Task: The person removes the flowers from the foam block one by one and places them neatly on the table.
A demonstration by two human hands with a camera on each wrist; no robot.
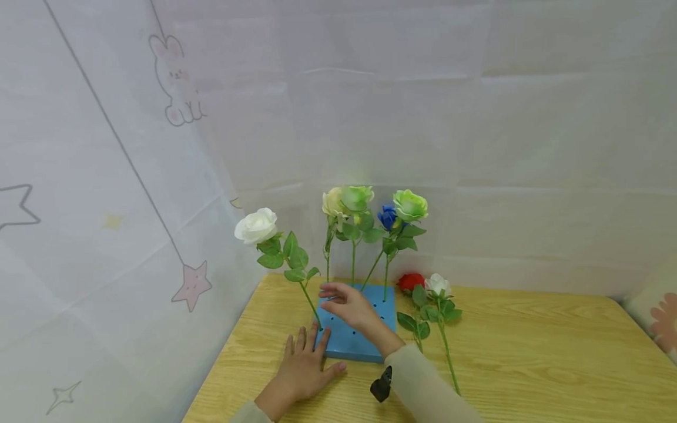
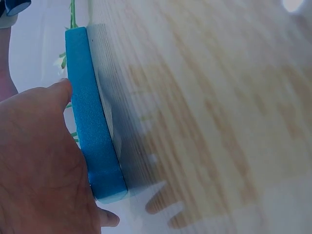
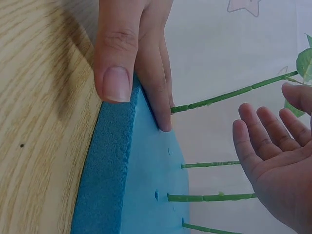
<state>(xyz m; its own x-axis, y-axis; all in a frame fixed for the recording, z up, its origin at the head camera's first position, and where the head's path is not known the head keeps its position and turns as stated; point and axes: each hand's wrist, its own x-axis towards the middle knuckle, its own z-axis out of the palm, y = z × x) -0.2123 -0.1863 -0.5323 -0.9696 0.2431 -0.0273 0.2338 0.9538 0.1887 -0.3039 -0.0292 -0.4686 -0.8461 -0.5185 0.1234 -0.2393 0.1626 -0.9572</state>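
A blue foam block [image 1: 349, 346] with small holes lies on the table. My left hand [image 1: 307, 370] rests at its front left corner with fingers spread straight; in the left wrist view the hand [image 2: 44, 161] lies along the block [image 2: 92, 117]. One white rose [image 1: 257, 226] leans left, its stem standing in the block beside the left fingertips. Over the block, my right hand [image 1: 351, 306] is held with loosely bent fingers, nothing between them. Its fingers [image 3: 268, 131] are apart from the green stem [image 3: 219, 99] in the right wrist view.
Upright at the block's back stand a cream rose [image 1: 333, 202], two green roses [image 1: 410, 205] and a blue rose [image 1: 387, 217]. A red rose [image 1: 411, 282] and another white rose [image 1: 438, 285] lie on the wooden table [image 1: 529, 346] at the right. Behind hangs a pale cloth [image 1: 476, 129].
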